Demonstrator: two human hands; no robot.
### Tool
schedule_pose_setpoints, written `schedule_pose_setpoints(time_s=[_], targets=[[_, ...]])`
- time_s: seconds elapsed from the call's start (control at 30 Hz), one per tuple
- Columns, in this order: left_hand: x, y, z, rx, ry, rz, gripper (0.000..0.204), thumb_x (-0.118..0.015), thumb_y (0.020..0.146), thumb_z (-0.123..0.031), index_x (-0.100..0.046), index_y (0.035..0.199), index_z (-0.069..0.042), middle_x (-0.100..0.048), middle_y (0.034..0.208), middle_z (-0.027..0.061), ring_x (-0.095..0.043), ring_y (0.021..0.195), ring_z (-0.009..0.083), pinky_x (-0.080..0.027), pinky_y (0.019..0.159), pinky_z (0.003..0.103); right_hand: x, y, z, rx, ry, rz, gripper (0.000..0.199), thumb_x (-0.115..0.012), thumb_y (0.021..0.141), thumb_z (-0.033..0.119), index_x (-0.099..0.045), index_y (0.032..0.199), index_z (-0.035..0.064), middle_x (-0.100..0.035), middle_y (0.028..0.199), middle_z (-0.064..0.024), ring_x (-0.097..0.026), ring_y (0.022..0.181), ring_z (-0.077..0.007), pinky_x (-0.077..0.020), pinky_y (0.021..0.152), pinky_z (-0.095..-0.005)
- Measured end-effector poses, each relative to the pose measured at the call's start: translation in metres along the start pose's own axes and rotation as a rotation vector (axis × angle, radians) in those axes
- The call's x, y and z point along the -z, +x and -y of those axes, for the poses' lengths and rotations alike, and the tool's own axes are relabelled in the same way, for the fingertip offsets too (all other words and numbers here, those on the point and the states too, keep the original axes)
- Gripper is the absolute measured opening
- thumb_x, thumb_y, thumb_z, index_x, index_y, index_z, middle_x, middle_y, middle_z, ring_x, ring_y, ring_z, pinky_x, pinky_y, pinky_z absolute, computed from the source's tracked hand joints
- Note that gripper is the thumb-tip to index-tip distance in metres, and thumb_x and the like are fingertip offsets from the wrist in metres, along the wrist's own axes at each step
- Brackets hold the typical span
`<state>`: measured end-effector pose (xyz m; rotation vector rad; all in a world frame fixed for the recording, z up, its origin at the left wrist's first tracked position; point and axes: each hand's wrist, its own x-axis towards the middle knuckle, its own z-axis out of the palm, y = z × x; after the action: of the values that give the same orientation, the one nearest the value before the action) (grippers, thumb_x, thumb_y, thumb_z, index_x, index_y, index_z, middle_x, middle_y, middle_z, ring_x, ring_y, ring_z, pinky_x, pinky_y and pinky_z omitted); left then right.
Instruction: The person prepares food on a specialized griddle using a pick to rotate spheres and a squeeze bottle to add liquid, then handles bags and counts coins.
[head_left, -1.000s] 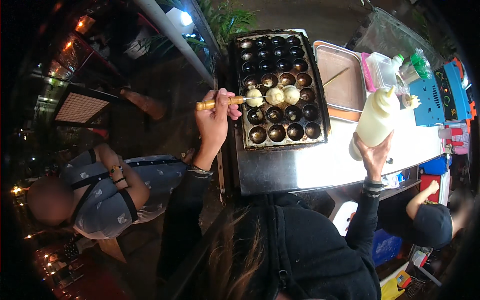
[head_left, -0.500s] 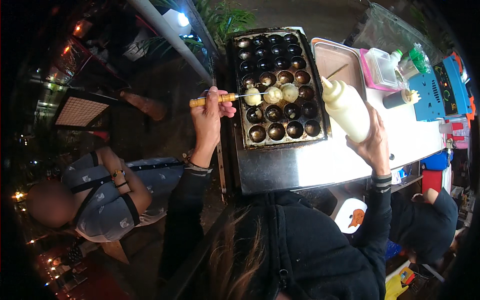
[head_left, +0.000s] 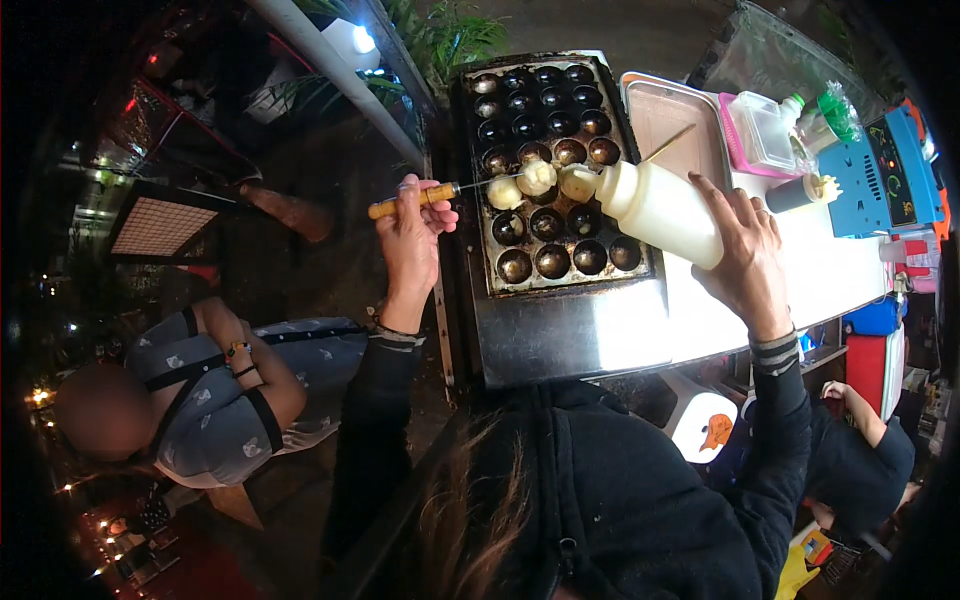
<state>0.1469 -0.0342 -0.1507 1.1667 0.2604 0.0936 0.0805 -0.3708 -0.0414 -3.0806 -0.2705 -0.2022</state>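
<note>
Pale plastic squeeze bottle (head_left: 664, 210) has swung leftward, right hand (head_left: 745, 245) gripping it, toward pale round balls (head_left: 537, 178), upper centre; left hand (head_left: 408, 238) grasps wooden-handled metal pick (head_left: 444, 192). Likely dispensing; next calls for steady aim.

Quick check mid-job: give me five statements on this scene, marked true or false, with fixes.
1. The left grip holds a wooden-handled metal pick. True.
2. The right grip is empty. False: that grip holds a pale-yellow plastic squeeze bottle.
3. The bottle stands upright. False: it is tilted, nozzle over the black metal pan with round wells.
4. Three pale, round balls show at the pan. True.
5. The beige rectangular tray lies left of the pan. False: the tray lies right of it.
</note>
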Motion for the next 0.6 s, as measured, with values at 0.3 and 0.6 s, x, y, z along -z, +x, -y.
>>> schedule_pose_setpoints(time_s=[0.3, 0.6], targets=[[-0.001, -0.001, -0.001, 0.007, -0.025, -0.016, 0.034, -0.05, 0.096, -0.033, -0.058, 0.095, 0.0, -0.06, 0.071, 0.0061, -0.06, 0.057, 0.0137, -0.049, 0.052, 0.025, 0.01, 0.004, 0.005, 0.056, -0.165, -0.018, 0.07, -0.067, 0.07, 0.011, -0.046, 0.135, 0.0264, -0.055, 0.11, -0.0158, -0.052, 0.106, -0.0373, -0.0405, 0.089, -0.0447], [-0.003, 0.0, -0.001, 0.005, -0.025, -0.019, 0.034, -0.05, 0.095, -0.034, -0.059, 0.094, -0.001, -0.06, 0.071, 0.006, -0.06, 0.057, 0.0135, -0.049, 0.052, 0.025, 0.006, 0.013, 0.009, 0.082, -0.231, -0.003, 0.062, -0.062, 0.076, 0.011, -0.048, 0.134, 0.0272, -0.054, 0.114, -0.0164, -0.05, 0.109, -0.0364, -0.0396, 0.091, -0.0461]])
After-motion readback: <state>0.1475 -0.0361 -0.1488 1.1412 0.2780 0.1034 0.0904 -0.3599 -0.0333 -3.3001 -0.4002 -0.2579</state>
